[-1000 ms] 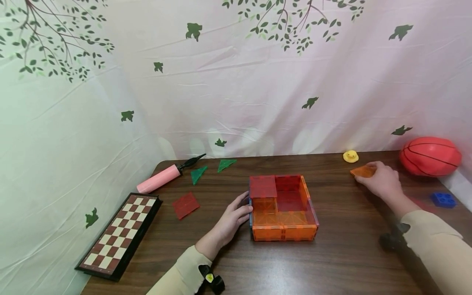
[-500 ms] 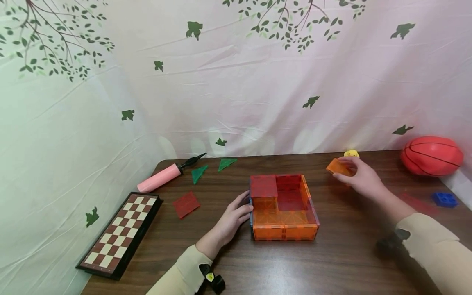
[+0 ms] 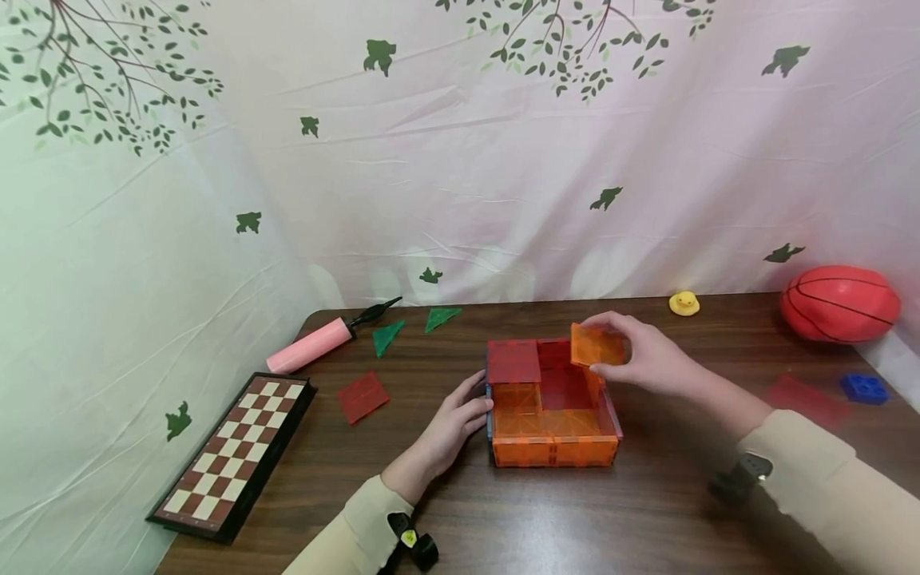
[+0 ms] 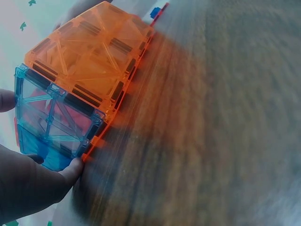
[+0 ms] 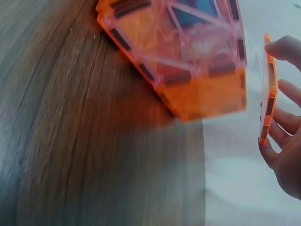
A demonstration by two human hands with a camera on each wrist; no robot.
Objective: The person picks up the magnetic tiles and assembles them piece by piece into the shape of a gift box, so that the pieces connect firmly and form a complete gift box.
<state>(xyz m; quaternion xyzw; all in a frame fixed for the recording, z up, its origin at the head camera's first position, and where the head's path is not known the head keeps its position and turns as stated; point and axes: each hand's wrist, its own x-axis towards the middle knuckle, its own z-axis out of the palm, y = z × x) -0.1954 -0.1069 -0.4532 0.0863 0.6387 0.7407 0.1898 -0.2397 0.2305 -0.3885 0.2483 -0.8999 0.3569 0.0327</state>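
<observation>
An open-topped box of translucent magnetic tiles [image 3: 523,455] stands mid-table in the head view, with orange, red and purple-tinted sides. One red square tile [image 3: 513,362] lies flat over its back left corner. My left hand [image 3: 447,427] rests against the left side; in the left wrist view the thumb [image 4: 70,173] touches a blue tile [image 4: 51,134] there. My right hand [image 3: 650,358] pinches an orange square magnetic tile [image 3: 595,346] by its edges above the back right corner. In the right wrist view this tile [image 5: 270,94] appears edge-on, apart from the box.
Left on the table are a red tile [image 3: 363,398], two green triangle tiles [image 3: 389,339], a pink hand pump [image 3: 311,346] and a checkered board [image 3: 233,455]. Right are a yellow duck [image 3: 684,303], a red ball [image 3: 839,303], a blue block [image 3: 865,389] and a red tile [image 3: 808,399].
My right hand has carried the orange tile leftward from near the red ball to over the box's back right corner. The left hand and box have stayed in place.
</observation>
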